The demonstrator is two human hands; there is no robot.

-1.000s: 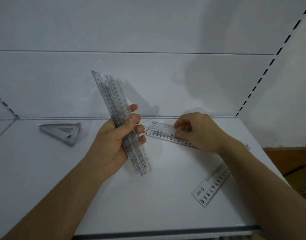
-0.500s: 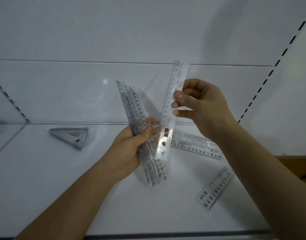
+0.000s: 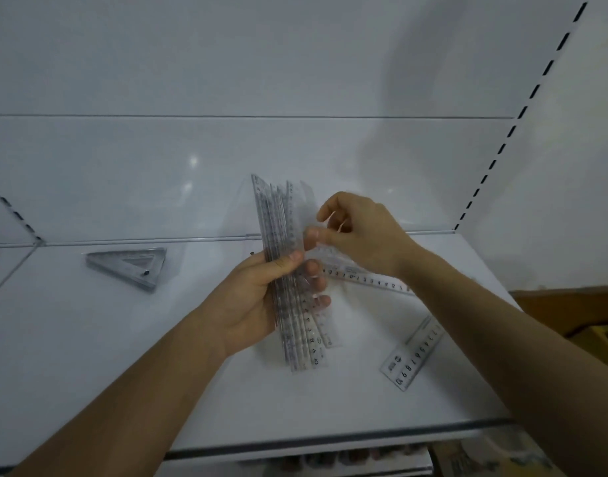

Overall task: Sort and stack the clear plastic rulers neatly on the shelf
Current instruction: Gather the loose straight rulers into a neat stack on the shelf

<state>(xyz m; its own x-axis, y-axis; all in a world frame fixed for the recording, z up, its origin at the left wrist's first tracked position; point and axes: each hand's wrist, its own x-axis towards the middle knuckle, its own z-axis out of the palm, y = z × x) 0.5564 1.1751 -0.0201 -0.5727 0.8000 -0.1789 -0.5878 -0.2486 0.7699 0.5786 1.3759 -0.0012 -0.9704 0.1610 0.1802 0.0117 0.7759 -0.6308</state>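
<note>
White laminate shelf (image 3: pixel 130 356), the largest item I log: it carries everything loose and is where the finished stack must end.

Bundle of clear rulers (image 3: pixel 290 270), centre of view, held nearly upright above the shelf. My left hand (image 3: pixel 250 301) grips it round the middle, thumb across the front, fingers curled behind. I judge the upright hold lets the long edges be squared before the bundle is laid down. The ends are fanned and uneven, so the bundle is not yet neat. Printed scale numerals run along the lower end; I read 8, 9 and 10.

Right hand (image 3: pixel 361 232), at 2 o'clock from the bundle, fingers curled, fingertips at the bundle's right edge. Whether it pinches a ruler or only nudges one into line, I cannot tell.

Set-square stack (image 3: pixel 127 268), at 9 o'clock, flat on the shelf near the back, well apart from the rulers: sorted by shape, I judge.

Loose ruler (image 3: pixel 412 352), at 4 o'clock, flat and askew, not yet gathered. Numerals 6 to 10 legible, plus a small maker's mark too small to read.

Second loose ruler (image 3: pixel 368 277), at 3 o'clock, partly under the right wrist. Numerals 1 to 5 faintly legible.
</note>
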